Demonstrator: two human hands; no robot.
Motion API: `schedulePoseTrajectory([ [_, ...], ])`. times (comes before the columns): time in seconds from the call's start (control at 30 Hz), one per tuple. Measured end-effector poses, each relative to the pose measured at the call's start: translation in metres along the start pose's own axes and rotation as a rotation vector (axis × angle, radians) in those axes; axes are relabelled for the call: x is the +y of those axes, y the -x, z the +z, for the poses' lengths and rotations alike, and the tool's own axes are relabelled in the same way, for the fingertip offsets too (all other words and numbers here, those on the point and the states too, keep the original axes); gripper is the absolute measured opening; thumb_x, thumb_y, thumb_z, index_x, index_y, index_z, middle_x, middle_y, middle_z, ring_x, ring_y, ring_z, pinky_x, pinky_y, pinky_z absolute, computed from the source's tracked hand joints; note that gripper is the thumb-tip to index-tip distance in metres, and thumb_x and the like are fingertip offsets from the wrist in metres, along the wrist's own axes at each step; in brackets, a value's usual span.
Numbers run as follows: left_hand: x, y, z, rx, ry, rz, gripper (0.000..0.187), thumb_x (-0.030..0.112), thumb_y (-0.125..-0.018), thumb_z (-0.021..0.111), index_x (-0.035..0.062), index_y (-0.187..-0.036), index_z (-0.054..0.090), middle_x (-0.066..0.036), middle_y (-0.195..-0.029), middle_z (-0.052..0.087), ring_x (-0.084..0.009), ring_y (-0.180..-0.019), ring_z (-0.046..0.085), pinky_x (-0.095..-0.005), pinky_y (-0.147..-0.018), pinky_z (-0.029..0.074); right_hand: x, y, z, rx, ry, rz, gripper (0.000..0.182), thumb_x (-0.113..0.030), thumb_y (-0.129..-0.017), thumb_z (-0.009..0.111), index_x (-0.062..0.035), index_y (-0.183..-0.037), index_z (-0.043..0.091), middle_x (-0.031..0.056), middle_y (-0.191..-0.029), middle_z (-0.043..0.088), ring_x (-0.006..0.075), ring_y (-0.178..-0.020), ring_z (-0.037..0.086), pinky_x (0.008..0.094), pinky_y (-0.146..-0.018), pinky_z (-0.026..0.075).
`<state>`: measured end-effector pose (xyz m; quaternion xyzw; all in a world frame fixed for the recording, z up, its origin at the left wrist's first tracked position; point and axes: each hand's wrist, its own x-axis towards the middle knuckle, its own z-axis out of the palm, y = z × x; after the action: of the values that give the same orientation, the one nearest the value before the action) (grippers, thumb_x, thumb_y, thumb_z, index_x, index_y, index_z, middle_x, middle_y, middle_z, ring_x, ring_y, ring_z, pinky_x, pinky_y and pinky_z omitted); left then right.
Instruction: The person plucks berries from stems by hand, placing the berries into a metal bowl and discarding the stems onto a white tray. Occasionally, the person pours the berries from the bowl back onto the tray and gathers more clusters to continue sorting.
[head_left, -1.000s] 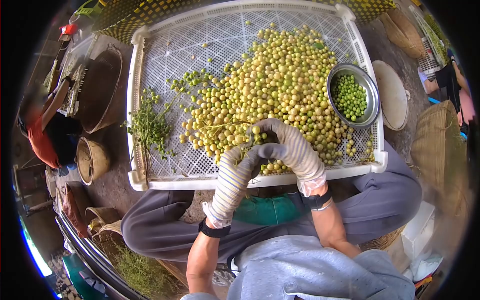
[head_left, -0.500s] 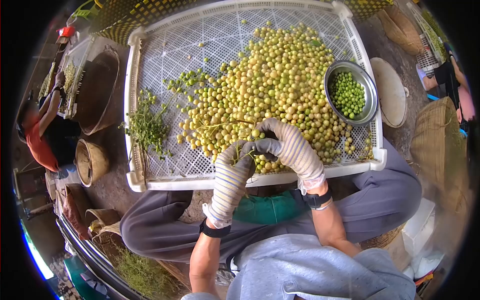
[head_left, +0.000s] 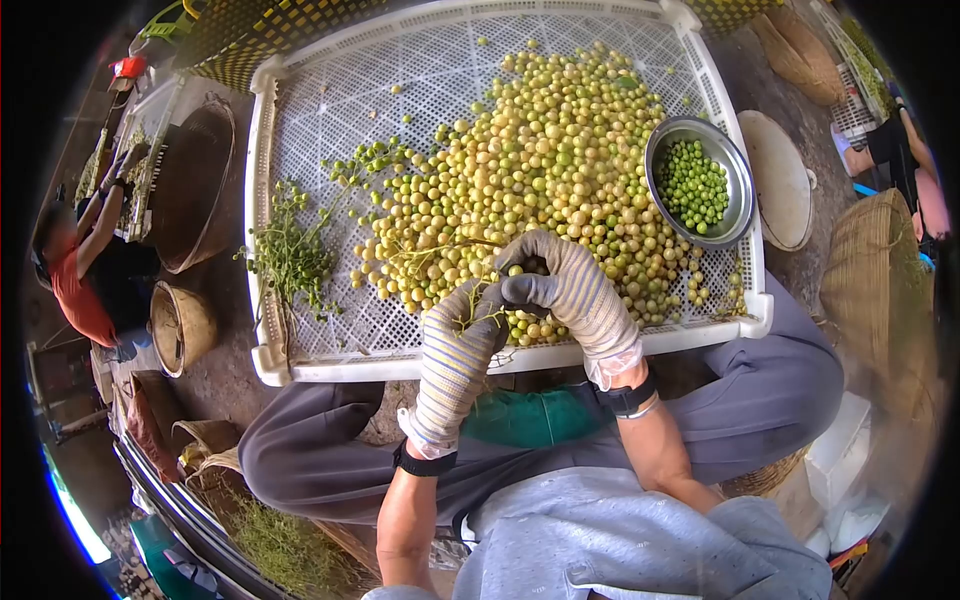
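Over the near edge of a white plastic crate, my two gloved hands meet fingertip to fingertip. My left hand is closed, pinching a thin green fruit stem whose ends stick out past the fingers. Curled in from the right, my right hand has its dark-coated thumb and fingers closed around a small yellow-green round fruit at their tips. Behind both hands spreads a heap of similar round fruits. A metal bowl of smaller, greener fruits rests on the heap's right side.
Leafy stalks with small green fruits lie at the crate's left. A pale oval basket stands right of the crate, a woven basket to the left. A person in a red top works far left; another person is far right.
My right hand has shifted slightly, its fingers now more arched over the fruit near their tips. The left hand has moved a little left and still pinches the stem.
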<state>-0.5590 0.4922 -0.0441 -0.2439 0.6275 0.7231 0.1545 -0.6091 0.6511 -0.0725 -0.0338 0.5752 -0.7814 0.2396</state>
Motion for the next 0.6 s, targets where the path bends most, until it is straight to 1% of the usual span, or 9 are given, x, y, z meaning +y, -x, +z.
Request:
schedulePoseTrajectory([
  [0.07, -0.009, -0.005, -0.005, 0.007, 0.009, -0.005, 0.020, 0.013, -0.100, 0.064, -0.0020, -0.113, 0.068, 0.001, -0.076, 0.062, -0.0058, -0.062, 0.056, -0.0236, -0.059, 0.047, 0.004, 0.000, 0.004, 0.028, -0.033, 0.017, 0.033, -0.029, -0.088, 0.080, -0.0025, -0.102, 0.067, -0.0015, -0.084, 0.064, 0.0059, -0.077, 0.059, 0.0220, -0.071, 0.051],
  [0.13, -0.022, -0.012, -0.010, -0.064, -0.243, 0.321, 0.016, 0.016, -0.101, 0.061, 0.0007, -0.102, 0.068, 0.004, -0.067, 0.053, -0.0046, -0.056, 0.046, -0.0240, -0.053, 0.039, 0.007, 0.001, 0.003, 0.057, -0.065, 0.036, 0.032, -0.028, -0.089, 0.080, -0.0030, -0.103, 0.067, -0.0020, -0.083, 0.064, 0.0051, -0.075, 0.059, 0.0203, -0.068, 0.051],
  [0.17, -0.017, -0.010, -0.012, -0.066, -0.241, 0.320, 0.016, 0.016, -0.101, 0.061, 0.0007, -0.102, 0.068, 0.004, -0.067, 0.053, -0.0046, -0.056, 0.046, -0.0240, -0.053, 0.039, 0.008, 0.003, -0.001, 0.037, -0.218, 0.067, 0.032, -0.029, -0.090, 0.079, -0.0035, -0.106, 0.067, -0.0025, -0.084, 0.064, 0.0043, -0.072, 0.059, 0.0189, -0.064, 0.049],
  [0.23, 0.004, -0.004, -0.015, -0.223, 0.190, -0.047, 0.019, 0.022, -0.101, 0.062, 0.0049, -0.093, 0.064, 0.004, -0.064, 0.052, -0.0032, -0.053, 0.045, -0.0202, -0.048, 0.032, 0.016, 0.001, -0.004, 0.016, -0.370, 0.099, 0.033, -0.029, -0.091, 0.077, -0.0039, -0.109, 0.066, -0.0030, -0.085, 0.064, 0.0035, -0.070, 0.058, 0.0176, -0.061, 0.048],
  [0.3, 0.012, 0.001, -0.016, -0.224, 0.221, -0.099, 0.019, 0.023, -0.101, 0.061, 0.0052, -0.093, 0.063, 0.004, -0.058, 0.047, -0.0056, -0.047, 0.041, -0.0224, -0.046, 0.029, 0.027, -0.008, -0.003, -0.012, -0.546, 0.047, 0.036, -0.031, -0.093, 0.075, -0.0040, -0.114, 0.064, -0.0037, -0.088, 0.063, 0.0031, -0.068, 0.057, 0.0164, -0.058, 0.044],
  [0.43, 0.031, 0.025, -0.007, -0.166, 0.199, -0.274, 0.023, 0.018, -0.098, 0.064, 0.0024, -0.115, 0.066, -0.005, -0.087, 0.067, -0.0114, -0.074, 0.062, -0.0265, -0.065, 0.051, 0.002, 0.000, 0.001, -0.107, -0.272, -0.019, 0.046, -0.038, -0.091, 0.076, -0.0036, -0.119, 0.064, -0.0007, -0.099, 0.067, 0.0053, -0.069, 0.061, 0.0163, -0.059, 0.045],
  [0.5, 0.031, 0.029, -0.005, -0.256, 0.065, -0.059, 0.035, 0.036, -0.103, 0.056, 0.0041, -0.096, 0.069, 0.007, -0.060, 0.044, -0.0039, -0.051, 0.037, -0.0235, -0.049, 0.026, 0.019, 0.000, -0.002, -0.187, -0.340, 0.004, 0.049, -0.040, -0.090, 0.077, -0.0030, -0.119, 0.065, 0.0023, -0.102, 0.069, 0.0070, -0.068, 0.064, 0.0175, -0.056, 0.045],
  [0.57, 0.027, 0.031, -0.011, -0.255, 0.087, -0.063, 0.035, 0.036, -0.102, 0.056, 0.0035, -0.096, 0.068, 0.007, -0.060, 0.044, -0.0041, -0.051, 0.038, -0.0231, -0.050, 0.028, 0.026, 0.000, -0.008, -0.313, -0.370, 0.087, 0.049, -0.040, -0.089, 0.078, -0.0028, -0.118, 0.066, 0.0030, -0.098, 0.069, 0.0080, -0.068, 0.066, 0.0183, -0.052, 0.042],
  [0.6, 0.019, 0.029, -0.024, -0.366, -0.085, 0.142, 0.024, 0.016, -0.095, 0.063, 0.0076, -0.118, 0.063, -0.003, -0.088, 0.055, -0.0136, -0.076, 0.052, -0.0272, -0.067, 0.041, 0.025, 0.000, -0.007, -0.317, -0.370, 0.088, 0.049, -0.040, -0.089, 0.078, -0.0028, -0.118, 0.066, 0.0030, -0.098, 0.069, 0.0080, -0.068, 0.066, 0.0183, -0.052, 0.042],
])
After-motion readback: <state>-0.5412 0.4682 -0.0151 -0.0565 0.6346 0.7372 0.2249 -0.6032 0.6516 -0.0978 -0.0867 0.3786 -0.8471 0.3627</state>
